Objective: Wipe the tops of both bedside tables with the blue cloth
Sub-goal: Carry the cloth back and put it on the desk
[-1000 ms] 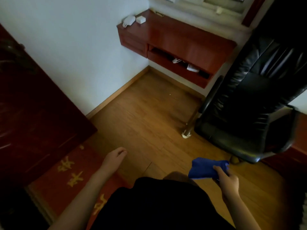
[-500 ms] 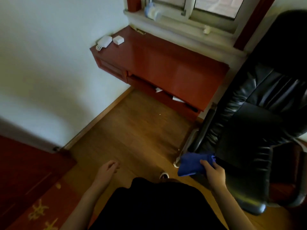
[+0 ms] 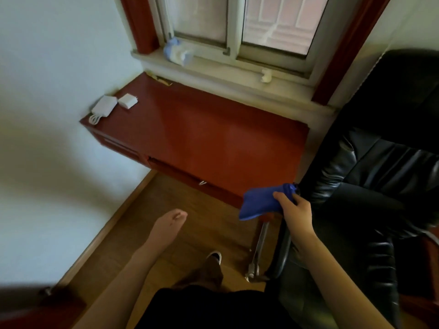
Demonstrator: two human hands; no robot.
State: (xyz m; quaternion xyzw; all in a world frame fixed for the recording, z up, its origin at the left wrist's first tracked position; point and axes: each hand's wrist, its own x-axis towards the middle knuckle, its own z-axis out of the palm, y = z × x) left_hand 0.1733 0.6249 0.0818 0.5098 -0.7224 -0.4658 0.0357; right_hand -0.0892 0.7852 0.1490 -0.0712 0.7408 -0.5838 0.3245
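A red-brown wall-mounted table (image 3: pixel 209 136) runs under the window, its top mostly bare. My right hand (image 3: pixel 294 210) is shut on the folded blue cloth (image 3: pixel 259 203), held just off the table's near right corner, above the floor. My left hand (image 3: pixel 167 227) hangs lower left over the wooden floor, fingers loosely curled, holding nothing.
A white charger with cable (image 3: pixel 103 109) and a small white box (image 3: pixel 127 100) lie at the table's far left corner. A black leather chair (image 3: pixel 380 186) stands close on the right. A plastic bag (image 3: pixel 177 52) sits on the windowsill (image 3: pixel 228 74). My shoe (image 3: pixel 213 267) is on the floor.
I have walked closer to the table and the view has tilted up to the window. My right hand with the cloth has risen toward the table's near right corner.
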